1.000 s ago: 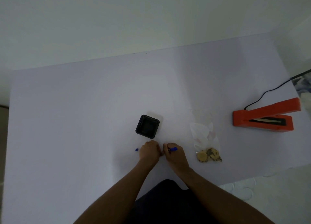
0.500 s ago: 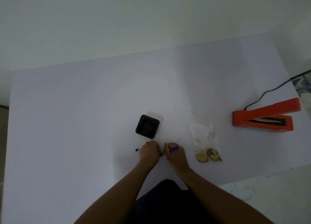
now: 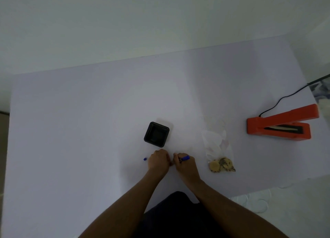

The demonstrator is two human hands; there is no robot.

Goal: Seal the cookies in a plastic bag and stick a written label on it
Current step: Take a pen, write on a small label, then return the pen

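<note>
Cookies (image 3: 222, 165) sit inside the clear plastic bag (image 3: 217, 147) lying on the table (image 3: 89, 130), just right of my hands. I see my right hand (image 3: 185, 167) curled round a blue pen (image 3: 184, 158), its tip pointing left toward the small gap between the two hands. My left hand (image 3: 159, 161) rests knuckles up with fingers curled under beside it; whether it pins a label I cannot tell, since the fingers hide whatever lies there. Just left of that hand lies a small blue pen cap (image 3: 145, 159). Just beyond my hands stands a black square container (image 3: 156, 134), close to the left knuckles but apart from them. Well off to the far right I see an orange heat sealer (image 3: 280, 126) with its arm raised open, and a black cord (image 3: 285, 99) running from it off the table's right edge
</note>
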